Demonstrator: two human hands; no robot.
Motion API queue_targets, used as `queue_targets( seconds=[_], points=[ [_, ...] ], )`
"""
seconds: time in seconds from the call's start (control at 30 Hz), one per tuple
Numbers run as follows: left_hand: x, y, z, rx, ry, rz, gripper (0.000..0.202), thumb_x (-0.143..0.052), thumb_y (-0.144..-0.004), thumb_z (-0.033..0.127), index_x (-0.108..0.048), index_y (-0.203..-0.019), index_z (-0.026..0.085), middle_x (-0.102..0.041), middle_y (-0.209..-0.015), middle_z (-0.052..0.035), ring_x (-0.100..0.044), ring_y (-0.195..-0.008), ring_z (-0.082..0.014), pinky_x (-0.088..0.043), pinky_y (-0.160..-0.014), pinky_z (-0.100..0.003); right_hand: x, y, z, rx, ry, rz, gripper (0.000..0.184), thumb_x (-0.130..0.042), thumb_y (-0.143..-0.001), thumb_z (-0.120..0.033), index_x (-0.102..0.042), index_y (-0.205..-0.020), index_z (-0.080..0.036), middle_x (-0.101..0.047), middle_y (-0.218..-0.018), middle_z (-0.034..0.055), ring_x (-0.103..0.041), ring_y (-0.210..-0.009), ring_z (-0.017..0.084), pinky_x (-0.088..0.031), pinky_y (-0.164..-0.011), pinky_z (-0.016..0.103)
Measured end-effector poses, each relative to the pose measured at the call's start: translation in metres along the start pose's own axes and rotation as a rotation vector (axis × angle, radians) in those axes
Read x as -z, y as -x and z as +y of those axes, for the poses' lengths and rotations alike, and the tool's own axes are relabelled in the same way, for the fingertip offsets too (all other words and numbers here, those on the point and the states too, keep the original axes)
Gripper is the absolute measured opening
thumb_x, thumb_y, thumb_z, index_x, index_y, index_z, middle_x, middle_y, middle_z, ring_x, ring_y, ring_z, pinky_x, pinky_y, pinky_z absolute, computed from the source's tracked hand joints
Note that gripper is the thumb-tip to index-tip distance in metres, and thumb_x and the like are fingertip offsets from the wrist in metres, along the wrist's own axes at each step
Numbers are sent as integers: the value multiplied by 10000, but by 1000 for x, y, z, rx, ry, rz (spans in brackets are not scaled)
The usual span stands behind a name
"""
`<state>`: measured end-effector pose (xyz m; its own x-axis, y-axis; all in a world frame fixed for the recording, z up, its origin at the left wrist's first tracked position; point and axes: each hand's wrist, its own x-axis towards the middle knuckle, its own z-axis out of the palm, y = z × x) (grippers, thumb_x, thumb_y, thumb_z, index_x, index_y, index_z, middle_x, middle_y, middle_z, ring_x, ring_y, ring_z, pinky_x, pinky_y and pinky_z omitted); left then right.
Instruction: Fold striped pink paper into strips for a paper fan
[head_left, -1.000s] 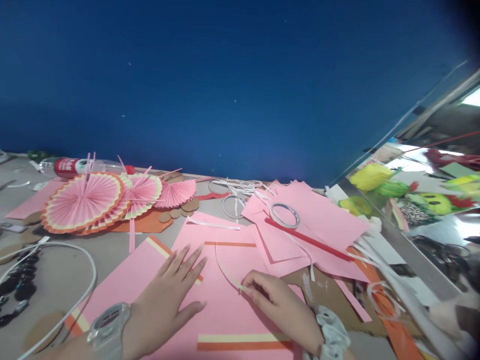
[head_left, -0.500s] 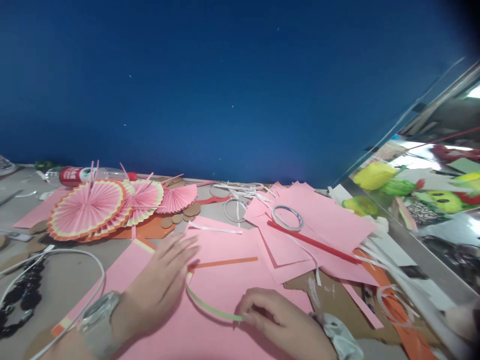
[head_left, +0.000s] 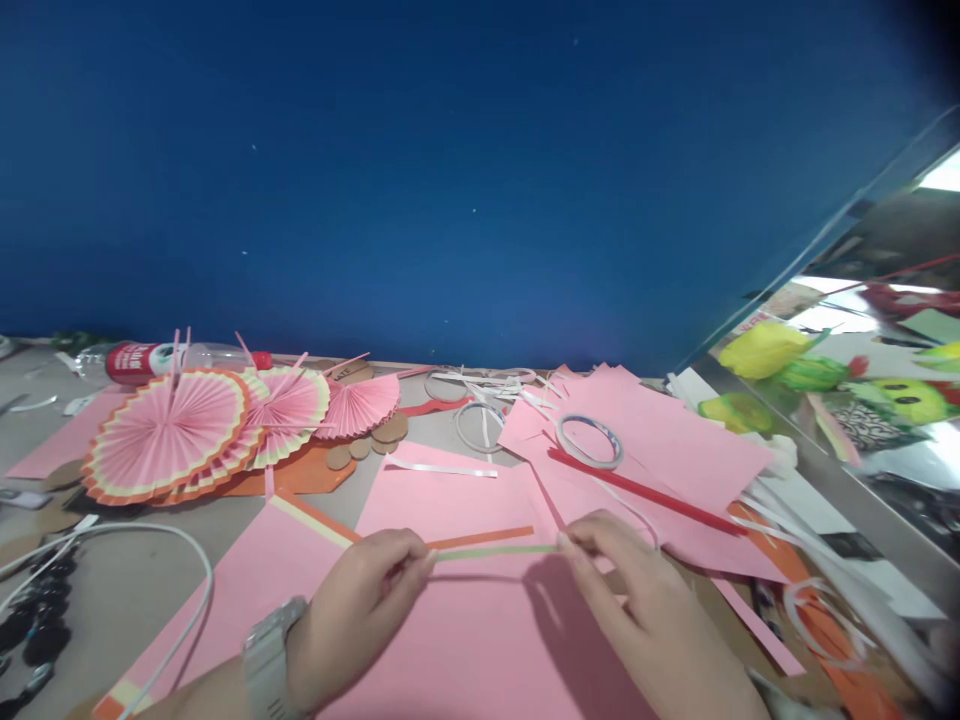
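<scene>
Blue wall panel (head_left: 465,190) fills the background above one cluttered grey tabletop (head_left: 135,590). Centred in front of the person, one narrow pale-green paper strip (head_left: 495,551) is stretched nearly straight between two hands, raised a little over one large pink paper sheet (head_left: 480,640), its single shadow falling below. The left hand (head_left: 360,610) has thumb and forefinger pinched together on one end; the right hand (head_left: 645,610) pinches the other end likewise, with no visible gap at either grip. Just beyond the strip, one flat orange paper band (head_left: 495,535) lies slanted across the pink, and farther back rests one thin white strip (head_left: 450,469). To the left lies one pink sheet with orange and cream edge bands (head_left: 255,570). To the right, one long red stick-like strip (head_left: 649,492) crosses overlapping pink sheets, touching or nearly touching one white tape ring (head_left: 590,442). Farther left sit at least four pleated pink paper rosettes (head_left: 169,430), overlapping, before one clear plastic bottle with a red label (head_left: 142,362).
</scene>
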<state>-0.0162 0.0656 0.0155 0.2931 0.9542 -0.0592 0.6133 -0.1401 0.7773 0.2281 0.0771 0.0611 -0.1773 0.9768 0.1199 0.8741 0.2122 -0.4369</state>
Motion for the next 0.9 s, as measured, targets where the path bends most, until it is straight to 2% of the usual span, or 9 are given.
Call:
queue_targets(
  seconds=[0.1, 0.17, 0.2, 0.27, 0.33, 0.43, 0.67, 0.77, 0.9],
  points=[
    [-4, 2, -3, -162, -104, -66, 256, -367, -925, 253, -519, -731, 185, -569, -680, 10, -503, -649, -122, -366, -623, -232, -25, 1, -19, 306, 245, 198, 324, -496, -839, -385, -514, -1102, -196, -624, -1014, 100, -546, -975, 269, -350, -892, 439],
    [-8, 2, -5, -353, -203, -93, 223, -379, -914, 225, -545, -769, 187, -600, -713, -2, -519, -677, -138, -366, -660, -259, -48, 6, -29, 532, 178, 89, 336, -476, -848, -359, -503, -1146, -207, -650, -998, 71, -573, -945, 238, -357, -899, 411],
    [-9, 2, -6, -428, -255, -76, 213, -381, -906, 211, -548, -777, 183, -607, -718, -9, -518, -670, -146, -361, -657, -275, -58, 8, -33, 567, 103, 52, 306, -435, -867, -319, -502, -1141, -200, -665, -942, 57, -590, -896, 220, -378, -875, 394],
    [-11, 2, -7, -475, -330, -45, 225, -371, -902, 187, -536, -749, 177, -595, -685, -11, -504, -628, -148, -345, -633, -291, -74, 15, -36, 458, -8, -37, 216, -373, -900, -277, -537, -1022, -207, -654, -784, 31, -597, -751, 194, -434, -724, 339],
    [-11, 1, -9, -436, -343, -36, 234, -371, -904, 184, -519, -722, 180, -582, -667, -4, -495, -614, -145, -332, -625, -294, -81, 20, -35, 331, -94, -131, 211, -334, -925, -260, -537, -881, -222, -625, -723, 13, -579, -672, 176, -428, -634, 305],
    [-8, 1, -10, -388, -306, -36, 238, -389, -905, 210, -498, -695, 182, -567, -658, 1, -483, -621, -141, -319, -627, -288, -78, 21, -30, 286, -154, -173, 266, -298, -944, -250, -515, -791, -225, -599, -693, 6, -555, -635, 165, -409, -610, 291],
    [-3, 0, -6, -279, -203, -51, 278, -391, -857, 137, -382, -582, 177, -462, -548, 27, -389, -529, -110, -300, -577, -262, -62, 1, -20, 420, -137, -65, 275, -306, -940, -220, -508, -755, -201, -556, -697, 25, -482, -665, 173, -385, -645, 306],
    [4, -1, -2, -235, -91, -34, 181, -405, -859, 186, -462, -687, 178, -521, -631, -1, -445, -602, -125, -340, -606, -249, -59, -1, -21, 529, -161, -44, 285, -278, -946, -214, -512, -785, -192, -562, -699, 21, -460, -672, 168, -378, -679, 314],
    [7, -2, 1, -347, 12, -155, 170, -403, -863, 189, -478, -710, 182, -530, -638, -1, -454, -617, -116, -355, -596, -216, -65, 5, -23, 581, -140, -60, 315, -256, -942, -205, -534, -796, -179, -569, -712, 35, -450, -683, 172, -368, -697, 337]
  ],
)
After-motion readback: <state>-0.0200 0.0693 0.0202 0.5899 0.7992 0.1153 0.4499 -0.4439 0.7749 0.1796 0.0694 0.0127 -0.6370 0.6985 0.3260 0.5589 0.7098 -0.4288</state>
